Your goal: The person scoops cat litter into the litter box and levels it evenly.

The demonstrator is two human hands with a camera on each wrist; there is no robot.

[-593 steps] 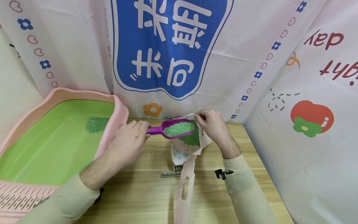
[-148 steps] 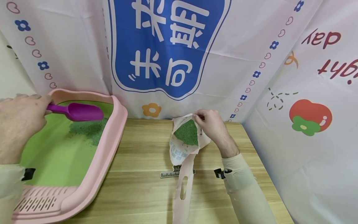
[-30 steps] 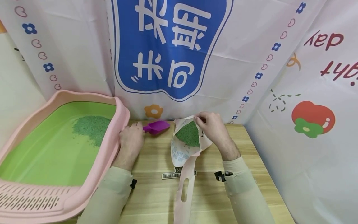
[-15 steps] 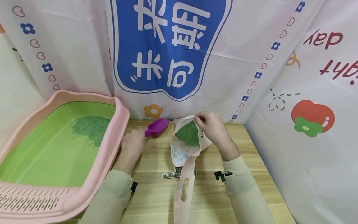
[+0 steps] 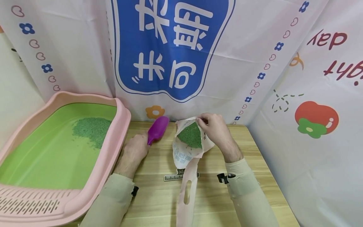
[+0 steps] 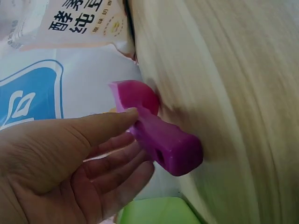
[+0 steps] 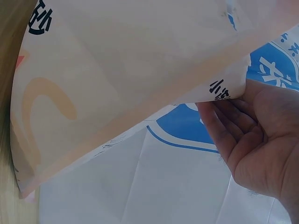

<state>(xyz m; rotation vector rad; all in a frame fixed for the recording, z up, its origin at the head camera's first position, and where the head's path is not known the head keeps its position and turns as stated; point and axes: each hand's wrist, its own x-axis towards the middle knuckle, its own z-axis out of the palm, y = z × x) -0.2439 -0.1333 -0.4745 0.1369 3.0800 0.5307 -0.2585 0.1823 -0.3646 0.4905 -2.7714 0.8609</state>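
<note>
My left hand (image 5: 135, 148) pinches the handle of a purple scoop (image 5: 158, 127) between thumb and fingers, on the wooden table beside the litter box. In the left wrist view the scoop (image 6: 166, 140) lies close along the tabletop, the other fingers loosely bent below it. No granules show on the scoop. My right hand (image 5: 216, 130) pinches the top edge of a torn-open bag (image 5: 181, 156), holding its mouth apart. Green cat litter (image 5: 191, 137) shows inside. In the right wrist view, the bag's printed side (image 7: 117, 84) hangs from my fingertips.
At the left stands a pink litter box (image 5: 123, 123) with a green floor and a heap of green litter (image 5: 92, 129) at its far right. A torn strip (image 5: 188, 189) with a slot trails forward from the bag, over a dark clip (image 5: 173, 177). Printed sheets hang behind.
The scoop, full over the bag at first and later over the litter box, is down beside the box and has swung to point toward the back wall. The litter heap has grown. My right hand stays put.
</note>
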